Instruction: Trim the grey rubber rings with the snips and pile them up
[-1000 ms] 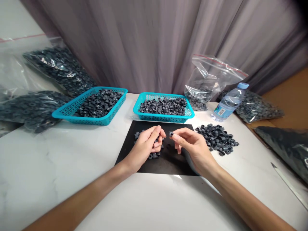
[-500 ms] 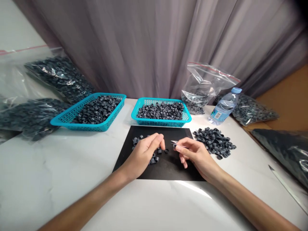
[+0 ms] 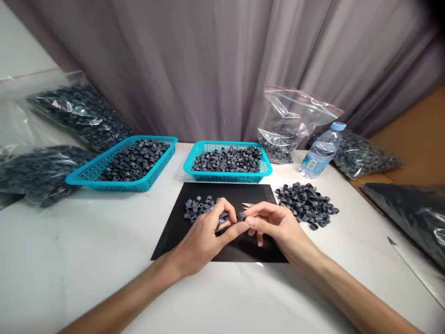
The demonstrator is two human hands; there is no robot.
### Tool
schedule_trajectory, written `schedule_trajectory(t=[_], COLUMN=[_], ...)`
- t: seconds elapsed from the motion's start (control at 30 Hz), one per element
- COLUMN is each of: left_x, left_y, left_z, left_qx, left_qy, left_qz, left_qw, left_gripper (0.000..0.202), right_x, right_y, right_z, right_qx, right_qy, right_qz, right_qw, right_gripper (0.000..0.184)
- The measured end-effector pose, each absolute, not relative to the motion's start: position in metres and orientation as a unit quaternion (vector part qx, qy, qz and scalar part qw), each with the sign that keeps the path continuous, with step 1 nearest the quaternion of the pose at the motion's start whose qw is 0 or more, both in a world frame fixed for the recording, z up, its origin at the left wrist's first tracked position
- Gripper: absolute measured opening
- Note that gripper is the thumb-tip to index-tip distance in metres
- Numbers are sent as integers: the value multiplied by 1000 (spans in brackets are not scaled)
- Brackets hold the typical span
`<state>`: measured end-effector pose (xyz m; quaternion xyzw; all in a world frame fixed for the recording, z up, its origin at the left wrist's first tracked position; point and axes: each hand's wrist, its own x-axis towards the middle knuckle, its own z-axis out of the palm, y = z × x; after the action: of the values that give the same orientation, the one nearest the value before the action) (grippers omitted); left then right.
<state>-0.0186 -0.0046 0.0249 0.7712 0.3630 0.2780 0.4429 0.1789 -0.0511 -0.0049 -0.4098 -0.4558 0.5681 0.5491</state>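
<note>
A small dark grey plastic ring (image 3: 242, 216) is held up over the black mat (image 3: 170, 227). My right hand (image 3: 273, 220) pinches it between thumb and forefinger. A pointed metal tool (image 3: 246, 205) pokes out behind these fingers; its handle is hidden, so I cannot tell its kind. From the other side, my left hand (image 3: 210, 232) brings its curled forefinger and thumb to the same ring. Its fingertips partly cover the contact. Beneath and behind my left hand lies a group of loose grey rings (image 3: 194, 208) on the mat.
Two blue baskets, left (image 3: 146, 185) and middle (image 3: 227, 176), hold many rings. A loose ring pile (image 3: 308, 204) lies right of the mat. Behind it stand a water bottle (image 3: 321, 153) and a zip bag (image 3: 283, 139). Filled bags (image 3: 45, 169) lie left; a pointed strip (image 3: 413, 269) lies right.
My left hand has come over to the right, its forefinger and thumb now meeting the ring in my right hand. The whole view has shifted slightly.
</note>
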Motion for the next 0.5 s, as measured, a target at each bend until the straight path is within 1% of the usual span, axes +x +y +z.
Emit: schedule_trajectory(t=[0.1,0.2,0.37,0.5], left_x=[-20,-19,-19,-19], left_y=[-3,-4,-6,-6], left_z=[23,22,18,16], left_qx=[775,790,828,827], left_qy=[353,343,337,343], left_qz=[323,352,344,344], left_qw=[414,367,286,282], left_gripper=[24,18,17,16], right_x=[178,176,175,175], right_y=[-52,-52,-53,-52], right_z=[-4,-3,-3,-4], right_qx=[-403,-401,-388,-387], right_qy=[-451,-438,-425,-421], right_qz=[580,586,598,599], right_qw=[546,552,557,561], right_gripper=[27,26,23,22])
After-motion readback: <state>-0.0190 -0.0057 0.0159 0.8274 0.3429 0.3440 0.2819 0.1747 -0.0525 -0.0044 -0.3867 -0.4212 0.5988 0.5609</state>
